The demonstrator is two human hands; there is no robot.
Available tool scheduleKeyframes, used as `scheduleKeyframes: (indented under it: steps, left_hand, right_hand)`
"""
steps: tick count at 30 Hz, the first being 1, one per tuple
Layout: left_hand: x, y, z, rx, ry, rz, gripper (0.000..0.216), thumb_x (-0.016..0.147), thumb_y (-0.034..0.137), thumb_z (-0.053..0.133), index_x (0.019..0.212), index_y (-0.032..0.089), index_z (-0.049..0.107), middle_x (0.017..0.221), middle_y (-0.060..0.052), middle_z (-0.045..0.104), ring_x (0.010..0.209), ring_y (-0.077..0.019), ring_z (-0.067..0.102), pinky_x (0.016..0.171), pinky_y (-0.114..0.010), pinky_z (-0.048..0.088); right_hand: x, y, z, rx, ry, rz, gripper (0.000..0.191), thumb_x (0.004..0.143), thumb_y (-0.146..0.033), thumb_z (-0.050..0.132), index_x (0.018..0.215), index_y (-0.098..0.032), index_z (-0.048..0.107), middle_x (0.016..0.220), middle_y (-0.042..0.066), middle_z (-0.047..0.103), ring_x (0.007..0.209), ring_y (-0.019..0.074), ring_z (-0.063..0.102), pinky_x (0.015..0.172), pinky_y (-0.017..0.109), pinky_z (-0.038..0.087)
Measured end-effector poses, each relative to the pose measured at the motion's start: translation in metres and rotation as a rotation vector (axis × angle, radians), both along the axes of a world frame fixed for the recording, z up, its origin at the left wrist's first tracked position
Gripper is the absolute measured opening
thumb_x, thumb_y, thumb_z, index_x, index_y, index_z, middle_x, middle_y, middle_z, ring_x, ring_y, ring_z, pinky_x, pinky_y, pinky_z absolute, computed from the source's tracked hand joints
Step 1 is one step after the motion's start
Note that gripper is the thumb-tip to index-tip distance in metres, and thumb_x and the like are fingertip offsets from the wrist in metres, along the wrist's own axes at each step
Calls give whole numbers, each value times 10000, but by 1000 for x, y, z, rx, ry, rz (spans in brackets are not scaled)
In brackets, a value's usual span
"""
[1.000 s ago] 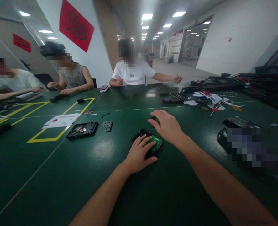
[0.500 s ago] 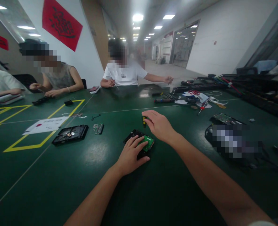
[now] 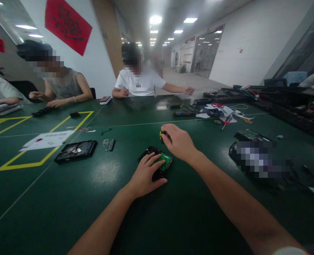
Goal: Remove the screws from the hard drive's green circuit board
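A hard drive (image 3: 160, 174) lies on the green table with its green circuit board (image 3: 167, 160) facing up. My left hand (image 3: 145, 174) rests across it, fingers spread over the top and thumb stretched along the near side. Above the far edge of the drive, my right hand (image 3: 178, 141) is closed around a small yellow-and-black screwdriver (image 3: 161, 134). The screwdriver stands roughly upright with its shaft pointing down at the drive; whether the tip touches a screw is too small to tell.
To the left lie another hard drive (image 3: 75, 151), a loose circuit board (image 3: 108, 144) and a paper sheet (image 3: 45, 139). Tools and cables (image 3: 226, 109) are heaped at the back right. A dark, partly blurred object (image 3: 232, 152) lies right. Several people sit across the table.
The screwdriver has become more upright in my right hand, and its thin shaft now shows above the drive. My left hand stays on the drive. The whole view has shifted slightly.
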State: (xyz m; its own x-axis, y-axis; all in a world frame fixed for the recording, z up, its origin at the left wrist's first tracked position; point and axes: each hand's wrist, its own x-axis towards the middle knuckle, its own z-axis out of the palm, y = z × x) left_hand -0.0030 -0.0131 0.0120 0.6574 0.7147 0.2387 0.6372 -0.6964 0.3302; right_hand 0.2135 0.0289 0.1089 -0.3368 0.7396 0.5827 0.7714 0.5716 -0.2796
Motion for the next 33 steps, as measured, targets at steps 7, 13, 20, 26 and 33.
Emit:
scheduleKeyframes:
  steps: [7,13,20,26,33]
  left_hand:
    - [0,1,-2,3,-10,-2,732,880,581,724,1517,304,493,1613,-88,429,1532,-385,287,1228,-634,263]
    - [0,-1,3,-9,-11,4,756,862,603,730,1510,286,503,1616,-82,425,1538,-378,273,1244,-623,238]
    - [0,-2,4,-12,-31,3,749,864,597,730,1508,287,507,1605,-89,438,1532,-386,285,1243,-630,231]
    - [1,-2,4,-14,-39,5,748,865,600,730,1511,296,506,1596,-88,450,1524,-385,301,1242,-624,237]
    - [1,0,3,-12,-31,5,756,858,612,732,1504,285,513,1602,-94,443,1521,-389,305,1244,-623,229]
  right_hand:
    - [2,3,1,18,-23,-61,173,1012,-274,527,1157,-216,601,1125,93,710,994,244,664,846,352,483]
    - [1,3,2,51,-43,-169,172,974,-382,609,945,-215,577,926,67,655,793,217,604,700,326,429]
    - [2,3,3,32,51,-27,102,969,-289,614,1031,-209,614,1040,90,681,891,228,632,771,340,465]
    - [1,-1,5,-94,129,85,238,948,-196,599,1183,-210,637,961,53,714,725,180,628,707,322,487]
    - [-3,5,-7,80,136,-87,248,951,-451,664,1001,-208,662,1004,98,678,800,222,637,763,377,502]
